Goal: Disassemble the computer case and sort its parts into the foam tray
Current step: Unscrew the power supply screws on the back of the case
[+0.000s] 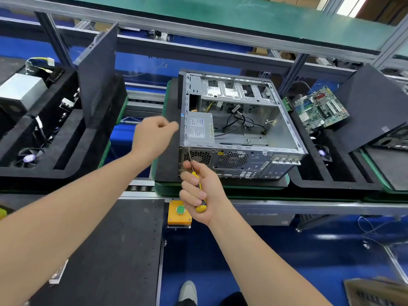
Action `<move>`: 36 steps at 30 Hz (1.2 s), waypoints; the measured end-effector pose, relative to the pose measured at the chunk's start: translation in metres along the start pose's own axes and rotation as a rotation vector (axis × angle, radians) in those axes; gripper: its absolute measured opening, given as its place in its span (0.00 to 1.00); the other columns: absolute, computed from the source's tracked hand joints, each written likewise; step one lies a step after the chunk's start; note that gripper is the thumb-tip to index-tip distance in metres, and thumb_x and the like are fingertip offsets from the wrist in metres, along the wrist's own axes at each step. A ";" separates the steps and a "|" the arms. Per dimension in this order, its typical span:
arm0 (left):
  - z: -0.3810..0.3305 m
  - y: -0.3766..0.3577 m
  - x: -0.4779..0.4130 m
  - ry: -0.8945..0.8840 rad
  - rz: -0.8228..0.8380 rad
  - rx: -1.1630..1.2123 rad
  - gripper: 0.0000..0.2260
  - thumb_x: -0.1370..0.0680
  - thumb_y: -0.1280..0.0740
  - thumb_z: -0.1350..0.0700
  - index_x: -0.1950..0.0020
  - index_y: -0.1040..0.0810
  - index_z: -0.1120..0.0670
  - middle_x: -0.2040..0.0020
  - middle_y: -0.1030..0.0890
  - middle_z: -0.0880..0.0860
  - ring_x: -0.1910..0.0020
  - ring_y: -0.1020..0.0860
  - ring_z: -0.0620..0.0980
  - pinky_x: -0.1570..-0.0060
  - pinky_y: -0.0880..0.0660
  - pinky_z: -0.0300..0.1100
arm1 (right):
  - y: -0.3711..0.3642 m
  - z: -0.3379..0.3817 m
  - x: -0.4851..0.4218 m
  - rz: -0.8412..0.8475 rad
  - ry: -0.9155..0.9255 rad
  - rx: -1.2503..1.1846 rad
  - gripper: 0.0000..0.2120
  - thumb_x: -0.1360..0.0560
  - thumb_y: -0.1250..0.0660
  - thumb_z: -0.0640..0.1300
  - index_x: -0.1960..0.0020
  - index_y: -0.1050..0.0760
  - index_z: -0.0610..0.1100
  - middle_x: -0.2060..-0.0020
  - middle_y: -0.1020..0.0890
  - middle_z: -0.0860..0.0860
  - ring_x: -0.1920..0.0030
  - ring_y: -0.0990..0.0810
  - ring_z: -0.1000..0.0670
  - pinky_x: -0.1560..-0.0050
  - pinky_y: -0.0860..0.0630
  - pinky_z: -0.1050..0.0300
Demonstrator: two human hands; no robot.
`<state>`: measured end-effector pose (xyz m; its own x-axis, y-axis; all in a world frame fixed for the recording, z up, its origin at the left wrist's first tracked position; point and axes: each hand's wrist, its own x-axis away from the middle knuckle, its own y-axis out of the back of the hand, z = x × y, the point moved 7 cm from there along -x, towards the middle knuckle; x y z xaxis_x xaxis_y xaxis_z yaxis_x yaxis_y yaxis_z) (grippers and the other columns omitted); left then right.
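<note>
Open grey metal computer case (238, 129) lying on its side on a black pad at mid-bench.
Grips a slim yellow-handled screwdriver (200, 198) in the right hand (198, 191), tip at the case's rear top-left corner. Holds the left hand (154, 135) just beside the case, curled and blurred; cannot tell whether pinching anything. Black foam tray (331, 173) alongside, at right.

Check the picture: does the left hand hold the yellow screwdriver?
No, the right hand grips the yellow screwdriver, its tip at a corner of the computer case rear panel.
</note>
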<state>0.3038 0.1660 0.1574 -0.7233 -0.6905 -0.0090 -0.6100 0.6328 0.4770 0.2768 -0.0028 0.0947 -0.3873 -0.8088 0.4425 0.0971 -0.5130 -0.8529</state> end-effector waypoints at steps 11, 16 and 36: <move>-0.007 -0.080 -0.025 -0.084 0.489 0.235 0.17 0.18 0.33 0.54 0.30 0.26 0.41 0.29 0.28 0.43 0.42 0.26 0.37 0.48 0.27 0.33 | 0.010 0.015 0.003 -0.394 0.221 0.694 0.08 0.19 0.43 0.42 0.50 0.27 0.42 0.72 0.35 0.49 0.78 0.42 0.49 0.77 0.43 0.59; -0.007 -0.080 -0.022 -0.063 0.495 0.306 0.16 0.17 0.33 0.56 0.30 0.27 0.45 0.32 0.28 0.42 0.40 0.25 0.38 0.48 0.27 0.29 | -0.013 0.040 0.010 -0.667 0.515 1.805 0.09 0.14 0.46 0.44 0.50 0.31 0.42 0.61 0.25 0.46 0.65 0.28 0.46 0.62 0.32 0.51; -0.002 -0.080 -0.026 -0.063 0.447 0.248 0.18 0.18 0.33 0.55 0.29 0.30 0.43 0.28 0.30 0.51 0.32 0.27 0.54 0.30 0.28 0.53 | 0.008 0.010 0.006 -0.097 0.067 0.229 0.08 0.16 0.38 0.44 0.50 0.24 0.42 0.62 0.22 0.49 0.77 0.31 0.55 0.79 0.33 0.63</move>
<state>0.3719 0.1323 0.1208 -0.9443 -0.3161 0.0912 -0.2900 0.9306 0.2235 0.2845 -0.0149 0.0937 -0.4638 -0.7360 0.4932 0.2589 -0.6450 -0.7190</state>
